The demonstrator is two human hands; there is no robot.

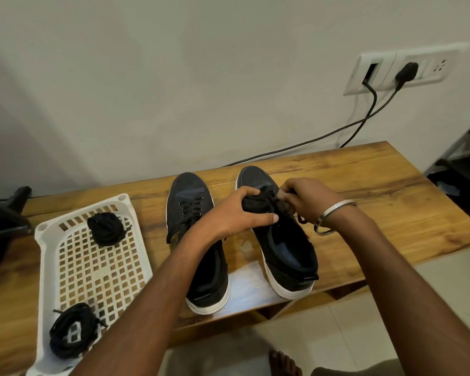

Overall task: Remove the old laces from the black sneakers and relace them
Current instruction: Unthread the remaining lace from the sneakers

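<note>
Two black sneakers with white soles stand side by side on the wooden table (364,180), toes toward the wall. The left sneaker (193,213) is laced and partly hidden by my forearm. My left hand (236,213) grips the tongue and lace area of the right sneaker (285,240). My right hand (307,196), with a metal bangle on the wrist, pinches the black lace (269,198) at the eyelets. A loose lace end hangs by my right wrist.
A white perforated plastic tray (98,270) lies on the table's left side with two coiled black lace bundles, one far (106,229), one near (71,329). Black cables run from a wall socket (402,69) behind the table. A dark object (0,221) stands at far left.
</note>
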